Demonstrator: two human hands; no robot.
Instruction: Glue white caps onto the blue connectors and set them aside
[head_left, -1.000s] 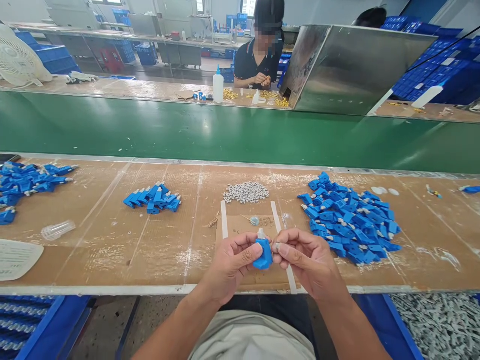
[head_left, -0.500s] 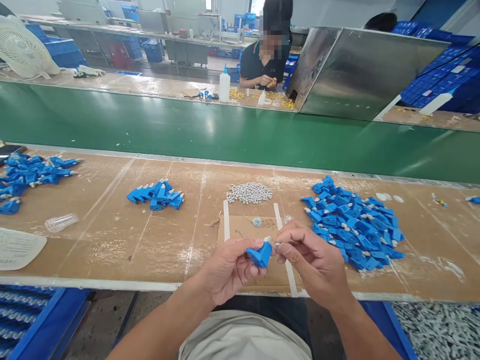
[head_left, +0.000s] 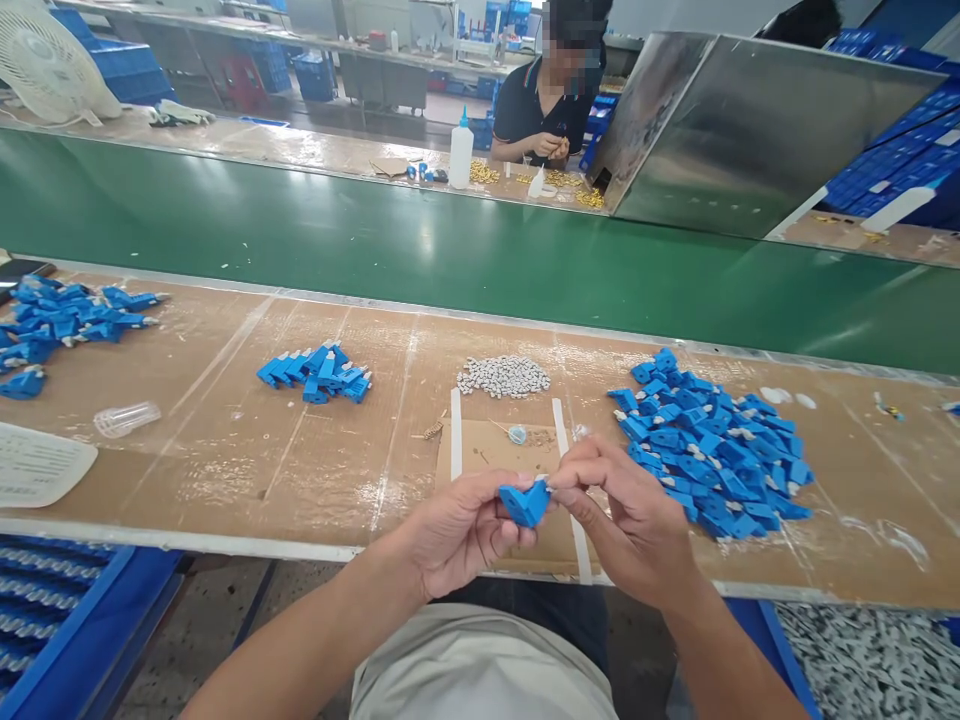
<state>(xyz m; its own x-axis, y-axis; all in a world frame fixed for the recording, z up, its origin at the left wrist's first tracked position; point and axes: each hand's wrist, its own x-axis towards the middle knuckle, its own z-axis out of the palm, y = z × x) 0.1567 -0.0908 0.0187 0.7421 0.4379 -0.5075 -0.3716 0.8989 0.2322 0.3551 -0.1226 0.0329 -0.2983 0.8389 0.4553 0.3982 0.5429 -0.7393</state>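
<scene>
Brown tabletop [head_left: 217,460] has a blue part [head_left: 525,506] held above its six o'clock side. The left hand [head_left: 459,525] grips it snugly, tilted, seemingly presenting its end to the right hand [head_left: 637,520], whose fingertips pinch nearly together there; what they hold, I cannot tell. Grey bits [head_left: 504,377] at twelve o'clock and a blue heap [head_left: 716,450] near three probably sit there for easy reach.

Blue piece [head_left: 526,506] in the hands [head_left: 459,527], partly hidden

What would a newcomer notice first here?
Probably the big heap of blue parts, right of the hands on the brown tabletop. Next, the single blue piece in the left hand, right hand beside it. Beyond runs a broad green strip.
</scene>
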